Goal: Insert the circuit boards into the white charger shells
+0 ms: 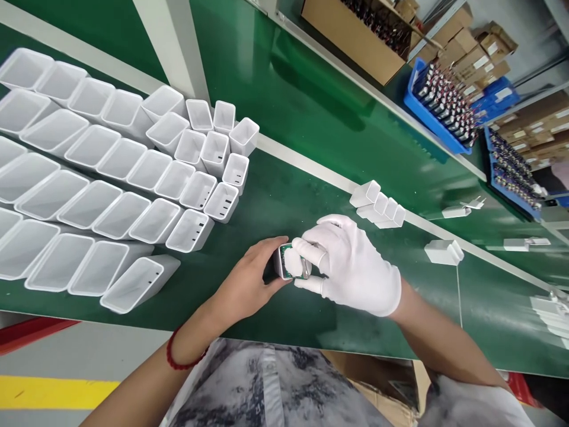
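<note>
My left hand (251, 279), bare and with a red bracelet on the wrist, holds a small white casing (281, 264) between thumb and fingers at the middle of the bench. In the casing's opening shows a green circuit board with a round white part (293, 262) on it. My right hand (351, 264), in a white glove, pinches the board assembly at the casing's mouth. Its fingertips hide part of the assembly. To the left, rows of open white casings (149, 169) stand on the green bench, some with small dark slots inside.
Several white casings (377, 204) lie beyond my right hand, with another white piece (444, 252) farther right. Blue trays (415, 107) of small parts and a cardboard box (351, 35) stand at the back. A pale post (175, 47) rises behind the rows.
</note>
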Tool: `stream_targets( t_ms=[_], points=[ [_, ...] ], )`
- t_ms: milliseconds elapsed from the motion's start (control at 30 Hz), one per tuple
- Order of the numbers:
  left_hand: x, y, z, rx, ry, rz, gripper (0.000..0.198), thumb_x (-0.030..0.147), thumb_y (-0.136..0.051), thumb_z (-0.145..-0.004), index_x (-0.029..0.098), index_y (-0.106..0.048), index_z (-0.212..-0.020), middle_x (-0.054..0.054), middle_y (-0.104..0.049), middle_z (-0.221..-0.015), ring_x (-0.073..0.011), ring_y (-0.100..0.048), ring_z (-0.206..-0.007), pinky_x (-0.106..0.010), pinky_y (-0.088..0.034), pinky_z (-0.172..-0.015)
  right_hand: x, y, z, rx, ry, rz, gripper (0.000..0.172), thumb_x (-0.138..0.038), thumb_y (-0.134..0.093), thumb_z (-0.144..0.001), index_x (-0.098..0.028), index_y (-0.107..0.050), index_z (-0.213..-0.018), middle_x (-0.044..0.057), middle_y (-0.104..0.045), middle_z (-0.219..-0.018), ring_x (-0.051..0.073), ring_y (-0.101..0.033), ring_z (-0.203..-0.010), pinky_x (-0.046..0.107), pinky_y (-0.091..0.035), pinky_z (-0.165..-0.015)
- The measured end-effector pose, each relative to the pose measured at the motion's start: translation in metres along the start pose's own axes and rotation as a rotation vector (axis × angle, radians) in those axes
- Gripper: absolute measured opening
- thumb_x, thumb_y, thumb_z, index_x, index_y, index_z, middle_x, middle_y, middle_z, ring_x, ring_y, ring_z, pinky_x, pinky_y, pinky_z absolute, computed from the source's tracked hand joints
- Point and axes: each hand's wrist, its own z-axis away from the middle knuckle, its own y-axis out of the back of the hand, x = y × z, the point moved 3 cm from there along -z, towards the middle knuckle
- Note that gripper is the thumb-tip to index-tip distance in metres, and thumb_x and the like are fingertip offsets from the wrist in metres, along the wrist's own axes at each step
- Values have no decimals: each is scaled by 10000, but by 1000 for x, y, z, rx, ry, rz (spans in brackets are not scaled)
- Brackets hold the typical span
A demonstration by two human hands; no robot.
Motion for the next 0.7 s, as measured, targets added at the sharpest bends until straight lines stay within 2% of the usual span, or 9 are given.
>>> stream_targets(
  t_ms=[167, 300, 433, 567, 700],
  points=[
    [0, 2, 0, -25, 0, 19, 583, 249, -661, -862, 254, -404, -1385, -80, -558, -1406, -267, -512, -1312, -444, -458, -1087, -5, -2, -4, -44, 1, 81, 230, -387, -671, -840, -162, -625, -838, 46, -594, -776, 203, -475, -676, 381, -392, -745],
    [0, 2, -1, -43, 2, 30, 584, 210, -644, -856, 254, -401, -1386, -83, -549, -1413, -274, -497, -1328, -459, -450, -1097, -10, -3, -7, -62, -12, 109, 142, -295, -603, -875, -168, -620, -813, 52, -591, -774, 192, -476, -655, 384, -403, -737],
    [1, 3, -2, -51, 2, 38, 578, 163, -626, -847, 239, -407, -1376, -85, -556, -1402, -269, -494, -1327, -460, -440, -1107, -12, -3, -10, -59, 5, 129, 129, -249, -568, -869, -152, -627, -807, 75, -593, -775, 217, -514, -681, 400, -425, -738],
    [1, 3, -2, -80, 4, 41, 577, 197, -631, -861, 240, -397, -1387, -89, -544, -1412, -277, -474, -1341, -468, -445, -1100, -13, -4, -9, -93, 12, 118, 100, -218, -565, -850, -141, -628, -839, 76, -582, -791, 238, -548, -748, 424, -445, -808],
    [0, 4, -1, -98, 10, 37, 579, 180, -614, -868, 244, -387, -1397, -85, -540, -1416, -277, -467, -1346, -474, -449, -1096, -14, -4, -10, -94, -14, 122, 80, -214, -571, -839, -156, -619, -809, 74, -569, -760, 229, -532, -712, 415, -457, -760]
  ],
)
